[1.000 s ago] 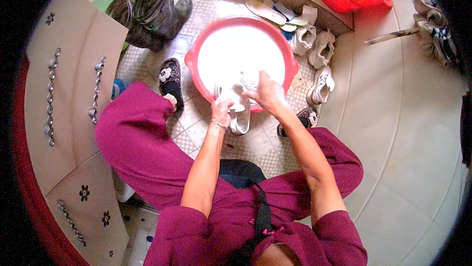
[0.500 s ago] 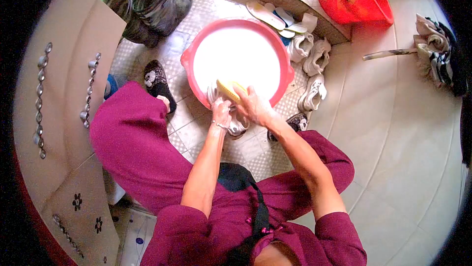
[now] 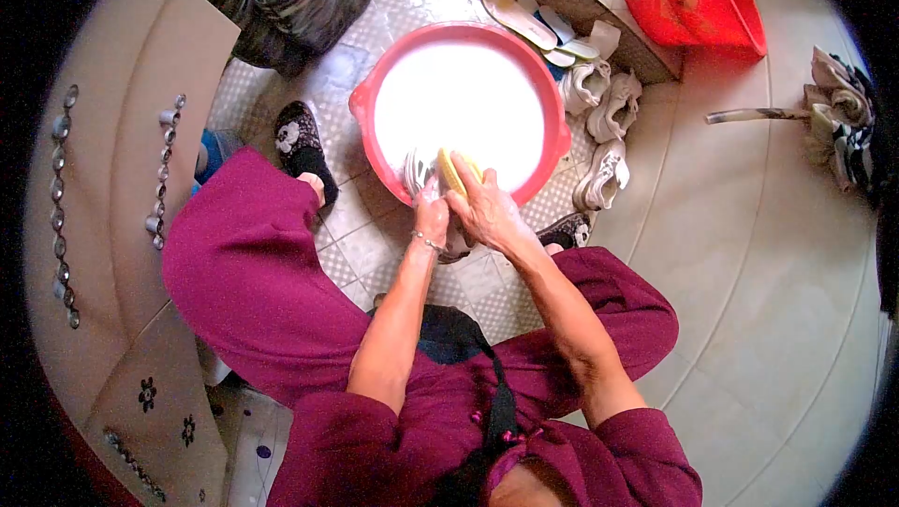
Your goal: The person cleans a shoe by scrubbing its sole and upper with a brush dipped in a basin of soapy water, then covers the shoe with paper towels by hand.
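A red basin [image 3: 367,104] of milky white, sudsy water stands on the floor before me. At its near rim my left hand [image 3: 431,217] grips a pale striped shoe [image 3: 417,170], part of which shows below the hands; the rest is covered. My right hand [image 3: 492,212] is wrapped around a yellow scrubbing brush [image 3: 448,172], held right beside the shoe over the water. Both hands are wet and close together, and the bristles are hidden from above.
White shoes [image 3: 609,175] and insoles [image 3: 518,20] lie right of the basin along a step. Dark boots [image 3: 304,1] stand at the back left. A red bucket [image 3: 693,1] and a bundled cloth [image 3: 838,118] are on the right, a drawer cabinet [image 3: 122,179] on the left.
The brush has turned more upright and shifted slightly right, with the right hand around it. The left hand stays on the shoe. The whole view has shifted a little.
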